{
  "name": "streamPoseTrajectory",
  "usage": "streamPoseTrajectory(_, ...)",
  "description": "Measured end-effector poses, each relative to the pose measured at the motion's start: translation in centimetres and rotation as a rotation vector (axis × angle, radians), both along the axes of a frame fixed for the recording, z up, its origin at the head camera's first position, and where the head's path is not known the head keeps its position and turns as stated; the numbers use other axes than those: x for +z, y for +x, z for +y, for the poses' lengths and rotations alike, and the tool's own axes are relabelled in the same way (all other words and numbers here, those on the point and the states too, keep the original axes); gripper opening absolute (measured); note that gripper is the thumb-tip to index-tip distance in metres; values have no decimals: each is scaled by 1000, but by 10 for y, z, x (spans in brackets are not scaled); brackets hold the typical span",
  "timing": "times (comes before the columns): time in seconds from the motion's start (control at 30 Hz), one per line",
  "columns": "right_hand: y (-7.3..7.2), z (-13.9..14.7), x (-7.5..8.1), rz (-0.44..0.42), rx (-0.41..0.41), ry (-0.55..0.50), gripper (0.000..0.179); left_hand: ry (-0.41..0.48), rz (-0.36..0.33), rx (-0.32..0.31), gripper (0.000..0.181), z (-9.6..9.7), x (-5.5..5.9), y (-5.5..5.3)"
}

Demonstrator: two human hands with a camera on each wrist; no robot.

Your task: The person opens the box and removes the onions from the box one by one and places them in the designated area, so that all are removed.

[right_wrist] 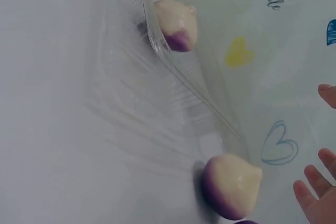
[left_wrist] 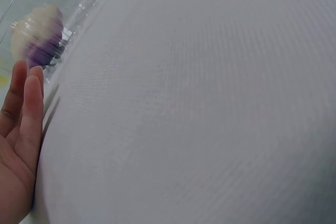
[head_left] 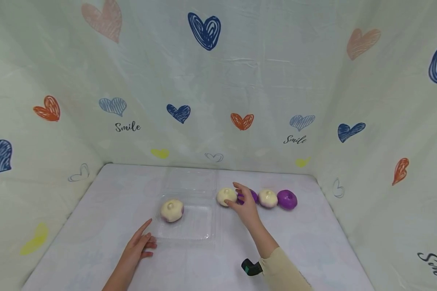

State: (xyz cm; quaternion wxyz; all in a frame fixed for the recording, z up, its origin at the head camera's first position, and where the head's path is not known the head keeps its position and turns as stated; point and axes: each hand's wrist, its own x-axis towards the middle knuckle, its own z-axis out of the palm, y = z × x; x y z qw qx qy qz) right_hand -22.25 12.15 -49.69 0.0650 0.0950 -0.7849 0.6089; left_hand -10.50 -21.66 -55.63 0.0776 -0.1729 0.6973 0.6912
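A white turnip with a purple base (head_left: 172, 210) sits in the left part of a clear plastic box (head_left: 200, 233). Outside the box, on its right, a row begins with another white-and-purple turnip (head_left: 225, 195). My right hand (head_left: 245, 206) is over the row, thumb and fingers spread around this turnip's right side. In the right wrist view a gap shows between the fingers and the turnip (right_wrist: 231, 186). Behind that hand a purple turnip (head_left: 254, 197) is partly hidden. My left hand (head_left: 136, 246) lies near the box's left edge, fingers extended, holding nothing.
The box's clear lid (head_left: 191, 180) lies open towards the back. Farther right in the row are a white turnip (head_left: 268, 198) and a purple one (head_left: 287, 199). A black device (head_left: 251, 267) is at the right wrist. Heart-printed cloth (head_left: 211, 81) encloses the white table (head_left: 313, 242).
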Motion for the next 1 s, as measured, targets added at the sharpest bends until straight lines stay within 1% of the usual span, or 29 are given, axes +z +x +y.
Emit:
streamPoseTrajectory(0.1,1,-12,1,20,19,-4,63,-1,3,3,50,0,0,0)
streamPoseTrajectory(0.17,3,-20,1,19,31,-6,62,-4,1,5,51,0,-1,1)
streamPoseTrajectory(0.27,6,-30,1,-6,58,-20,61,-7,-3,6,51,-1,-2,2)
streamPoseTrajectory(0.37,8,-41,-1,-54,92,-30,61,-7,-18,6,52,-2,-4,2)
streamPoseTrajectory(0.43,9,-49,-2,-71,111,-34,60,-2,-15,5,52,-2,-5,3)
streamPoseTrajectory(0.53,10,-60,-2,-60,139,-35,60,7,-6,1,52,-2,-6,3)
streamPoseTrajectory(0.63,18,-71,13,-61,171,-62,59,9,2,1,52,-1,-6,3)
streamPoseTrajectory(0.73,18,-82,12,-69,188,-59,58,6,-1,2,52,0,-5,3)
streamPoseTrajectory(0.77,18,-85,11,-78,194,-56,58,6,1,4,51,0,-5,2)
streamPoseTrajectory(0.87,9,-95,-7,-76,201,-14,57,13,13,8,51,0,-5,2)
streamPoseTrajectory(0.9,8,-98,-8,-74,207,0,58,13,16,8,51,0,-5,1)
streamPoseTrajectory(1.0,8,-107,-11,-104,228,28,57,17,24,13,51,0,-5,1)
